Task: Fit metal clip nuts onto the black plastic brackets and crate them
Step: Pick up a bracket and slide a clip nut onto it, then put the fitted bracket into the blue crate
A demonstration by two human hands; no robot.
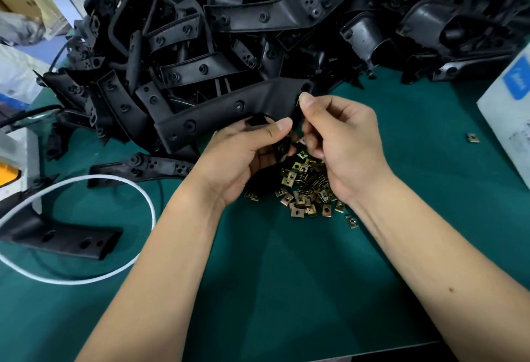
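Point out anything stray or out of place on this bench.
One clip nut lies alone on the green mat near the white box, apart from the main pile of clip nuts. Another has strayed just off the pile's right edge.

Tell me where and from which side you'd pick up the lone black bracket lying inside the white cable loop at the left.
Probably by its narrow neck, the waist left of the two round holes on the black bracket. It lies flat on the green mat, so come from above, fingers across its width. The white cable rings it but seems not to cover that part.
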